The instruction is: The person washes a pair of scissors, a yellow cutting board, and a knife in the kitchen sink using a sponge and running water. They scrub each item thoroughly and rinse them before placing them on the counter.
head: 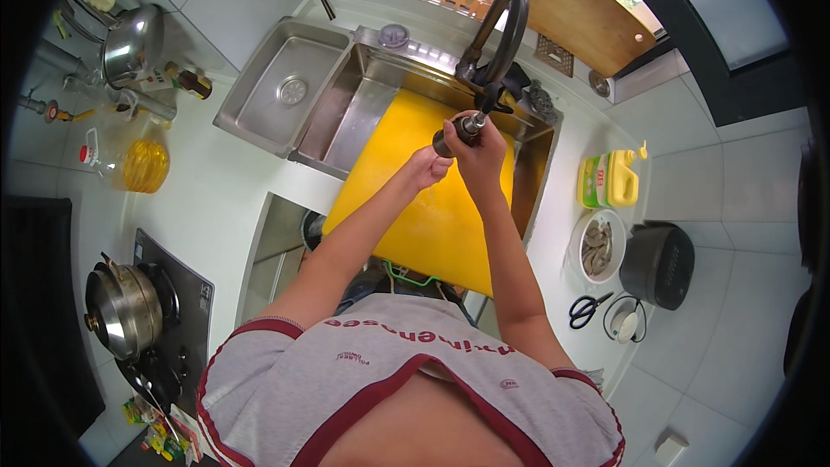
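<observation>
My right hand (483,149) is wrapped around the dark pull-out spray head (447,141) of the kitchen faucet (509,32). A short stretch of metal hose shows above that grip. My left hand (429,168) is curled into a loose fist right by the nozzle end; nothing shows in it. Both hands are over a large yellow cutting board (434,220). The board slants out of the stainless steel sink basin (337,117), its near end jutting past the counter edge towards my body. Water from the nozzle cannot be made out.
A smaller sink basin (272,78) adjoins on the left. Right of the sink stand a yellow detergent jug (609,178), a white bowl (622,233) of shrimp and black scissors (589,310). An oil bottle (139,165) and a lidded pot (123,311) on the cooktop (194,311) are left.
</observation>
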Demonstrator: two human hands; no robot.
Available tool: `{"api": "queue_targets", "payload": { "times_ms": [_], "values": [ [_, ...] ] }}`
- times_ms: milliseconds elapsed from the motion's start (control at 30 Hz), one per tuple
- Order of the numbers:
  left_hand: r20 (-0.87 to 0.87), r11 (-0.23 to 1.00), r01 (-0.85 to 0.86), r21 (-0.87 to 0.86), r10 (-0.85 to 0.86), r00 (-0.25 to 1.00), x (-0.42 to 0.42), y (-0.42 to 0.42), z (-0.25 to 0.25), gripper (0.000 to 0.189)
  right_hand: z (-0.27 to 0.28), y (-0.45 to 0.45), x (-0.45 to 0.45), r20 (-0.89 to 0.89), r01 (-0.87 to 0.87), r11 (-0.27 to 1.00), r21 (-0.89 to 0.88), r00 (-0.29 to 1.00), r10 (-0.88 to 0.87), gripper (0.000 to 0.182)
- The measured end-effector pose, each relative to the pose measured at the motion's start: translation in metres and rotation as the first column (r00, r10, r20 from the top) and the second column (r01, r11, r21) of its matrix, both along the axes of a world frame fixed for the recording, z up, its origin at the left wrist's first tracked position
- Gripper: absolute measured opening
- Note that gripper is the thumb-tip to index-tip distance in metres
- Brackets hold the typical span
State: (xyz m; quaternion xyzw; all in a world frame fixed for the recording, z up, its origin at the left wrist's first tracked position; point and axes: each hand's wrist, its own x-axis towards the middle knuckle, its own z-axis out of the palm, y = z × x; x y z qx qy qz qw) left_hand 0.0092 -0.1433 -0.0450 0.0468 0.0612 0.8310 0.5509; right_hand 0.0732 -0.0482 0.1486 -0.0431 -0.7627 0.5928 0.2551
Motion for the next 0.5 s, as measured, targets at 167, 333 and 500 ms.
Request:
{"api": "queue_targets", "payload": {
  "times_ms": [167, 333, 500],
  "values": [
    [-0.096, 0.884, -0.186, -0.430, 0.161, 0.982, 0.020, 0.008, 0.037, 0.042, -0.009, 0.014, 0.005, 0.027, 0.002, 0.991, 0.134, 1.000, -0.006, 0.024],
    [-0.635, 0.711, -0.459, -0.533, 0.022, 0.772, 0.021, -0.009, 0.073, 0.054, -0.018, 0.015, 0.020, 0.045, -0.048, 0.956, 0.288, 0.998, 0.037, 0.022],
    [-0.842, 0.725, -0.568, -0.389, -0.031, 0.539, 0.025, -0.014, 0.125, 0.052, -0.036, 0.013, 0.030, 0.055, -0.068, 0.940, 0.334, 0.997, 0.053, 0.029]
  ]
}}
